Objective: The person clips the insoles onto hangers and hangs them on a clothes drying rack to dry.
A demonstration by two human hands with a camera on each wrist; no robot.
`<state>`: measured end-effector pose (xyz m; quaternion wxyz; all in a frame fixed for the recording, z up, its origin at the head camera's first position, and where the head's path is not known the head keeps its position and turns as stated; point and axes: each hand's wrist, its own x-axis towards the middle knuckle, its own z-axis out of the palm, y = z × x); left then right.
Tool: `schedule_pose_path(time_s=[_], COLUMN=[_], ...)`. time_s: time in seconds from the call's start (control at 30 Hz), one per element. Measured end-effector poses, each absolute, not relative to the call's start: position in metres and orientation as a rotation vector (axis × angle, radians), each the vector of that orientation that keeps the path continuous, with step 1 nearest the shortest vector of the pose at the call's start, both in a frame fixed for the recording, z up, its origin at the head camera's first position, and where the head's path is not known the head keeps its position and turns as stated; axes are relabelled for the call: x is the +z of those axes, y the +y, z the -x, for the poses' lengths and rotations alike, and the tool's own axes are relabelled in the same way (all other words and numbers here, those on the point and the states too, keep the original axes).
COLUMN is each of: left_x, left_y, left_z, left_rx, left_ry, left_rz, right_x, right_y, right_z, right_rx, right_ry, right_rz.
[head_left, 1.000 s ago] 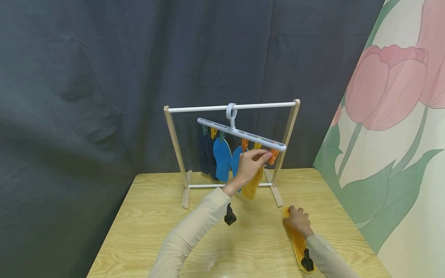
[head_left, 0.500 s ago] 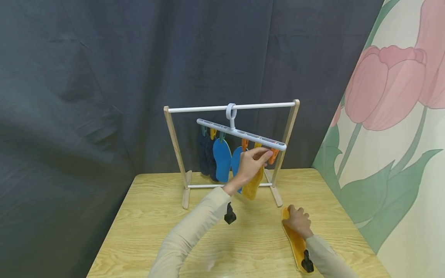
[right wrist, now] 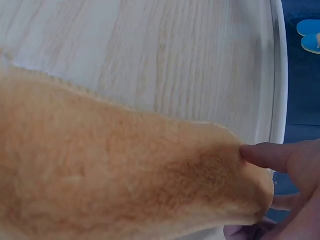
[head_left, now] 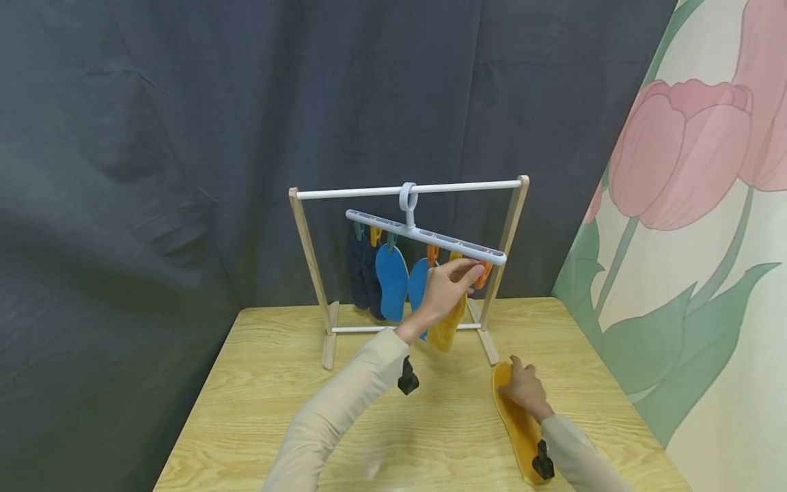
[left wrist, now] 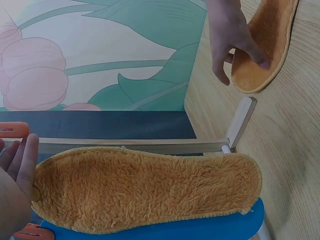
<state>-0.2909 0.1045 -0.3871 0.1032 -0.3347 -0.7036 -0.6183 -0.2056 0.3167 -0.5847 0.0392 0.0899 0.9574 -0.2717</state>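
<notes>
My left hand (head_left: 445,290) is raised at the right end of a pale hanger (head_left: 424,236), its thumb and fingers pinching an orange clip (head_left: 484,275). Just below that hand hangs a yellow fleecy insole (left wrist: 150,190), its fleece facing the left wrist camera. My right hand (head_left: 525,389) holds another yellow insole (head_left: 521,437) by its far end, low over the table's right side. In the right wrist view the thumb (right wrist: 265,156) lies on the fleece while other fingers go under the edge. Part of that insole is covered by the wrist and its black camera mount.
The hanger hooks over the white bar of a wooden rack (head_left: 311,253). Blue insoles (head_left: 392,281) and dark insoles (head_left: 359,273) hang from its clips. The wooden table (head_left: 258,410) meets a dark curtain behind and a flower-painted wall (head_left: 682,273) at right.
My right hand has shifted the held insole slightly left and away from me, and more of its fleece shows. The left hand stays at the orange clip; the hanger's right end has risen very slightly.
</notes>
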Motion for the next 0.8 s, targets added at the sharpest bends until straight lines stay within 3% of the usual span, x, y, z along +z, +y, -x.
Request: schedule_pose_path(time_s=[0.6,0.8], left_x=[-0.384,-0.360], left_y=[0.109,0.102], left_z=[0.290,0.267], left_rx=[-1.834,-1.841], left_ry=[-2.072,-2.062], left_rz=[1.038,1.066], right_x=[-0.561,-0.554], right_y=[0.307,0.302], right_z=[0.206,0.209], right_rx=[-0.909,-0.973], right_ry=[3.001,3.021], right_rz=[-0.147,-0.131])
